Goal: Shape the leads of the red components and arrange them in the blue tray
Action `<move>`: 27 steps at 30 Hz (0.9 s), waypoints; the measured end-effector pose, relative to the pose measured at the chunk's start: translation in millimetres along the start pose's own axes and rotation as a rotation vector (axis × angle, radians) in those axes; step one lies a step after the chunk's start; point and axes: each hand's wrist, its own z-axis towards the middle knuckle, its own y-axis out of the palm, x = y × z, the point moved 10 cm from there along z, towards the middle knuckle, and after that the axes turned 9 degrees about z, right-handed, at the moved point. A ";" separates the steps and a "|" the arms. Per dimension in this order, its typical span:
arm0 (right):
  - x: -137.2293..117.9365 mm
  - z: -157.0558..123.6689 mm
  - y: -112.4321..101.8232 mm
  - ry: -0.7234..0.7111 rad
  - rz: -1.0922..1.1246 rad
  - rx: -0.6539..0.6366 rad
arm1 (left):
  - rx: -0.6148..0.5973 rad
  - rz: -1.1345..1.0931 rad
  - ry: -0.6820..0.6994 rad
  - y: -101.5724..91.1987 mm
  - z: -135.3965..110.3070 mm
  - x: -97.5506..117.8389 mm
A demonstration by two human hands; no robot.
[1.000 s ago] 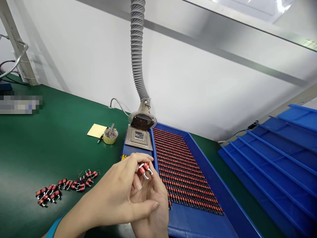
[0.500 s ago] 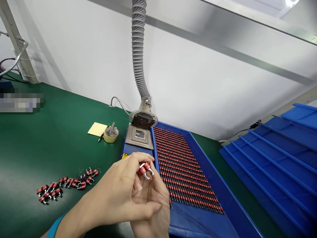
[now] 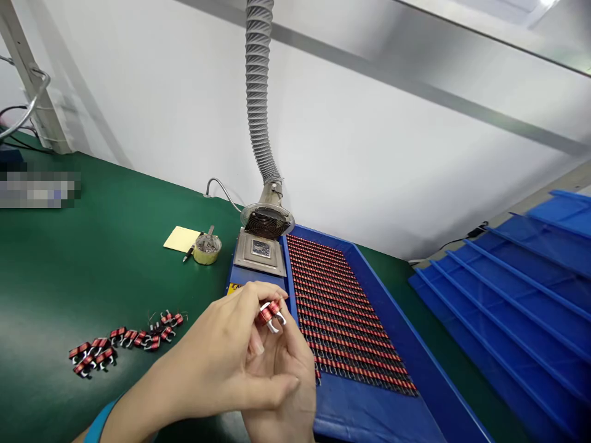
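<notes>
My left hand (image 3: 217, 351) and my right hand (image 3: 289, 375) meet over the near edge of a blue tray. Between their fingertips I hold a small red wire-wound coil (image 3: 269, 315) with bent silver leads, and the fingers hide part of it. Left of my hands, a loose cluster of similar red coils (image 3: 124, 343) lies on the green bench mat (image 3: 92, 277). The blue tray (image 3: 369, 394) lies just beyond and right of my right hand, holding dense rows of red coils (image 3: 346, 314).
A metal solder pot (image 3: 261, 249) stands at the tray's far end, under a ribbed grey extraction hose (image 3: 257, 92). Left of it are a small yellow-rimmed tin (image 3: 207, 249), a pen (image 3: 188, 253) and a yellow note pad (image 3: 181, 239). Stacked blue trays (image 3: 508, 301) fill the right.
The whole scene sits slightly higher and shifted in view, as my head has moved a little. My hands keep the same hold on the coil.
</notes>
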 end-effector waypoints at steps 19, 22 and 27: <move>9.4 -1.1 4.4 0.064 0.233 -0.009 | -0.072 -0.084 -0.043 3.2 -2.3 0.3; 9.4 -1.5 3.4 0.064 0.218 -0.005 | -0.069 -0.079 -0.029 2.8 -3.1 0.9; 7.4 -1.6 3.5 0.053 0.219 0.003 | -0.054 -0.065 -0.015 1.1 -2.7 3.3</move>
